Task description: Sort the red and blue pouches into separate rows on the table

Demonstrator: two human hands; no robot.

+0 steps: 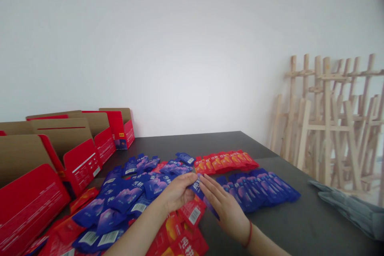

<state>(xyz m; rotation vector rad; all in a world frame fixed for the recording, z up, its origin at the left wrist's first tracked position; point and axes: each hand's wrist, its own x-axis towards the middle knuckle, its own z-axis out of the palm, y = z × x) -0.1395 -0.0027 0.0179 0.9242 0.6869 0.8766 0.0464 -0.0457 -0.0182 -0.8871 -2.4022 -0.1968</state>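
Observation:
Both hands meet at the middle of the table around one blue pouch. My left hand pinches its upper end between thumb and fingers. My right hand, with a red band at the wrist, lies along the pouch's other side, fingers straight and together; its thumb is hidden. Beneath and left of my hands is a loose heap of blue pouches and red pouches. Just beyond my right hand, an overlapping row of blue pouches lies in front of a similar row of red pouches.
Several open red cardboard boxes with brown insides line the table's left side. A folded grey cloth-like item lies at the right edge of the dark table. Wooden easels stand beyond it against the white wall.

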